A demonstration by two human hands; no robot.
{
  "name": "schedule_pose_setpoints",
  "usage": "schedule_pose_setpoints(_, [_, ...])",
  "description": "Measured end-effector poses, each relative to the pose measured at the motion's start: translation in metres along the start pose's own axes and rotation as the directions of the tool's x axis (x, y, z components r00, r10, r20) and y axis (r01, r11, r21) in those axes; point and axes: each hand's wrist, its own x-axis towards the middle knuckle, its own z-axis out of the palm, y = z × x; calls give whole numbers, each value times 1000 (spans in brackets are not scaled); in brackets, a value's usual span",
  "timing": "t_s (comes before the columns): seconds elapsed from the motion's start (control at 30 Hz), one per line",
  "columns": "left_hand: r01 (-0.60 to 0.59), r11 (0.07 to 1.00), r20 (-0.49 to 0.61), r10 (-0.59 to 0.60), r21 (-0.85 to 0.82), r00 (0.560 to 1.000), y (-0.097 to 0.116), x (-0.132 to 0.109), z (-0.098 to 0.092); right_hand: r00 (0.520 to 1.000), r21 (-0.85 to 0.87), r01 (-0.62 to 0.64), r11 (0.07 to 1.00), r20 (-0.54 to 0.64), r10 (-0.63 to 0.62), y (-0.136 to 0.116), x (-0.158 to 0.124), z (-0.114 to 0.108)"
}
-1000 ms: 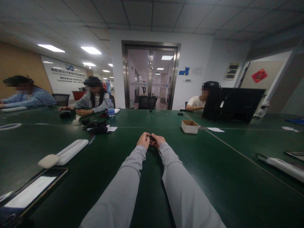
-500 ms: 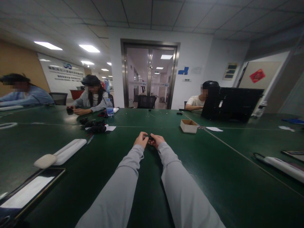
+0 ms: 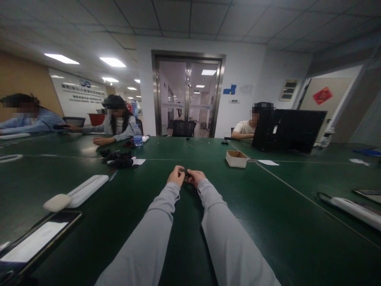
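Close together over the green table [image 3: 139, 222], both my hands grip one small black object [image 3: 187, 174]. It is too small and too covered by fingers for me to tell its kind. My left hand [image 3: 176, 176] pinches its left side, thumb and fingers closed on it. From the other side my right hand [image 3: 196, 177] holds it between thumb and fingers. Grey sleeves cover both forearms. Beyond my hands to the right stands an open cardboard box [image 3: 236, 162].
Left lie a phone [image 3: 35, 242], a white case [image 3: 87, 190], a rounded beige item [image 3: 57, 202] and black gear [image 3: 119, 159] near a water bottle [image 3: 137, 136]. A black monitor [image 3: 293, 129] stands at right, with a white strip [image 3: 355, 210] nearer. Several people sit across the table.
My hands stay nearly in place on the black object, with the right fingers shifting slightly. Across the table, a person's hand has moved a dark object leftward.
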Motion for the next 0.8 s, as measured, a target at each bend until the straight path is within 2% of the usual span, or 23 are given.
schedule_pose_setpoints(0.37, [-24, 1000, 2, 24, 10, 1000, 2, -1, 0, 1000, 6, 8, 1000, -13, -8, 4, 8, -3])
schedule_pose_setpoints(0.5, [22, 999, 20, -21, -39, 1000, 1, 0, 1, 1000, 21, 6, 1000, -16, -6, 3, 6, -3])
schedule_pose_setpoints(0.67, [142, 982, 107, -129, -123, 986, -3, 1, 5, 999, -12, 22, 1000, 42, -22, 4, 6, -3])
schedule_pose_setpoints(0.8, [104, 993, 76, -99, -60, 992, -8, 3, 6, 998, -8, 43, 999, 49, -43, 7, 8, -4])
